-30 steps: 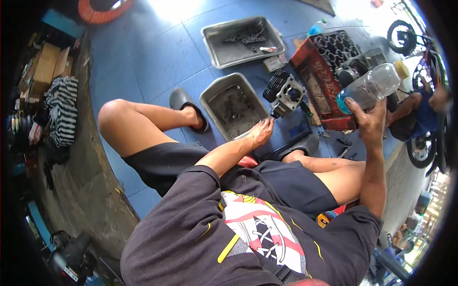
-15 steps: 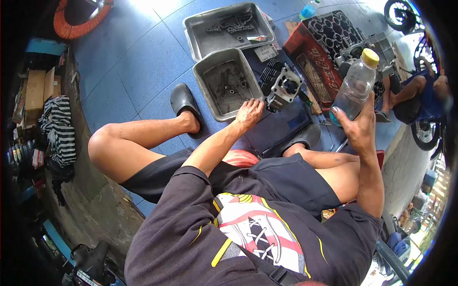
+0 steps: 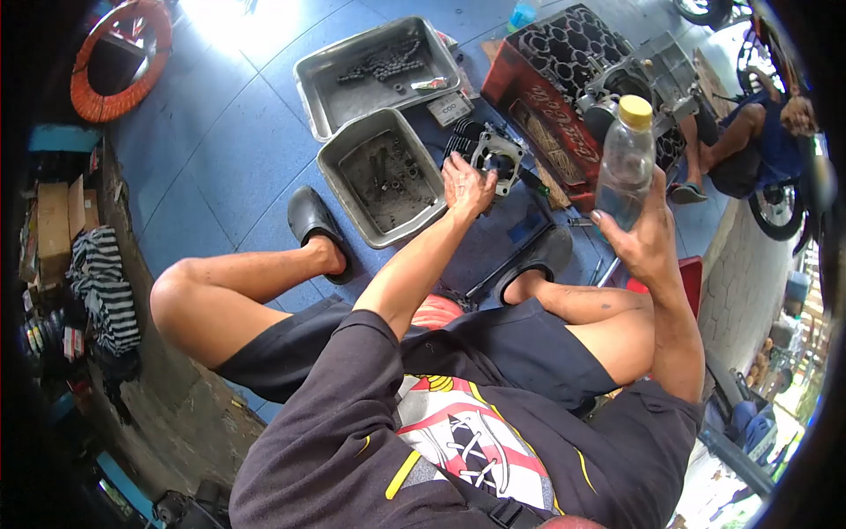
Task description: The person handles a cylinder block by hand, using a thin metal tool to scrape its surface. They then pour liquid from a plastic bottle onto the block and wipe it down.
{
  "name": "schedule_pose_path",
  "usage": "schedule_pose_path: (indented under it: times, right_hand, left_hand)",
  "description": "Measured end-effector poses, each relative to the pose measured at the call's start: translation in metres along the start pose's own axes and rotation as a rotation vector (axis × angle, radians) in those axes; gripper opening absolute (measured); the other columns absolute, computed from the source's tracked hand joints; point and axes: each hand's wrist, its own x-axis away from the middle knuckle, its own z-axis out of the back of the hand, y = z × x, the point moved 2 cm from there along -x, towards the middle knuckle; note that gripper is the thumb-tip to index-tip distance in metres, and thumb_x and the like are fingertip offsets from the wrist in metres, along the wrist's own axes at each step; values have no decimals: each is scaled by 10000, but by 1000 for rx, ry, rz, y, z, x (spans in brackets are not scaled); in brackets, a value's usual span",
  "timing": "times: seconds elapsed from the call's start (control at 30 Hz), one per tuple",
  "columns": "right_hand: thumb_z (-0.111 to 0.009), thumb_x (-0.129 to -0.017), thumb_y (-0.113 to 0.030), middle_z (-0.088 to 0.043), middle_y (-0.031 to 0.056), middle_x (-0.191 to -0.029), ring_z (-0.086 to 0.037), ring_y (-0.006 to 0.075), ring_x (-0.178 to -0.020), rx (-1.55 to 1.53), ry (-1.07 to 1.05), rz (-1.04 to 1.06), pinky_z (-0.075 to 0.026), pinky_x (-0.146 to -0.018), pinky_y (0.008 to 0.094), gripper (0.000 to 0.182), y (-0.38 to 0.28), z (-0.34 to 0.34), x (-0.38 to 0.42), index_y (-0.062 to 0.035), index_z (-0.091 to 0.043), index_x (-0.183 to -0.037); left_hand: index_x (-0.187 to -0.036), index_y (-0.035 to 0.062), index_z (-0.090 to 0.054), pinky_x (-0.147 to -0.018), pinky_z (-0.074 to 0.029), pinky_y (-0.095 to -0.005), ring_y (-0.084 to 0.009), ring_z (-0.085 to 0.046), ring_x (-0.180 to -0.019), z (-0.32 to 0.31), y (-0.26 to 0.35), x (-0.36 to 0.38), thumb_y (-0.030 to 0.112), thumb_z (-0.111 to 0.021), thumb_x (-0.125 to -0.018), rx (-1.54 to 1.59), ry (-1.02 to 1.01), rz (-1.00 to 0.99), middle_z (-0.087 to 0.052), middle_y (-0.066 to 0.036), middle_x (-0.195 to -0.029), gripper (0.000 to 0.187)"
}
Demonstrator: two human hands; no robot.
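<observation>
My right hand [image 3: 641,236] is wrapped round the lower part of a clear plastic bottle [image 3: 627,163] with a yellow cap, held upright above the floor. My left hand [image 3: 469,187] reaches forward and rests at the finned metal engine cylinder [image 3: 498,159]; its fingers lie spread over the near left side of it. Just left of that hand stands a grey tray [image 3: 333,181] with small dark metal parts inside. Behind it, a larger metal tray [image 3: 308,88] holds a chain and a small packet. A small white box [image 3: 450,108] lies beside the trays.
A red crate [image 3: 529,101] with engine parts [image 3: 648,75] on it stands beyond the cylinder. Another person [image 3: 749,145] sits at the right near motorcycle wheels. An orange tyre [image 3: 88,66] is at the far left. Dark clogs are on both my feet, on blue tiles.
My left hand has moved from the near tray's rim onto the cylinder. The bottle remains in my right hand. The view has shifted, so the floor objects appear further left.
</observation>
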Motion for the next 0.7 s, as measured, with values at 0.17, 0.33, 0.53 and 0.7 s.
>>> schedule_pose_path:
  times: [0.17, 0.33, 0.53, 0.7]
  right_hand:
    - [-743, -740, -36, -633, 183, -1148, -648, 291, -1038, -24, -54, -49, -487, -905, 379, 741, 12, 8, 8, -46, -330, -1355]
    - [-739, -743, -40, -614, 183, -1176, -628, 292, -1053, -47, -85, -155, -466, -942, 379, 736, 27, 17, 12, -46, -339, -1362]
    - [-738, -734, -23, -607, 192, -1181, -626, 298, -1065, -47, -75, -189, -463, -940, 387, 741, 32, 20, 17, -48, -337, -1356]
    - [-724, -737, -7, -605, 215, -1149, -629, 338, -1059, -87, -46, -201, -469, -920, 397, 723, 33, 22, 21, -53, -340, -1347]
  left_hand:
    - [-1410, -137, -240, -1077, -342, -477, -431, -404, -1289, -3, 18, -18, 485, -730, -754, -207, -53, 130, -391, -307, -1382, 1027]
    - [-1361, -53, -316, -1029, -404, -451, -385, -467, -1231, -10, 18, -52, 409, -841, -653, -249, -90, 266, -474, -230, -1264, 995]
    - [-1380, -65, -263, -1010, -458, -460, -424, -483, -1230, -35, 3, -82, 412, -858, -632, -360, -176, 351, -457, -275, -1303, 1068]
    - [-1290, -94, -317, -941, -522, -409, -406, -583, -1125, -3, 23, -80, 341, -826, -604, -303, -286, 328, -530, -287, -1220, 959]
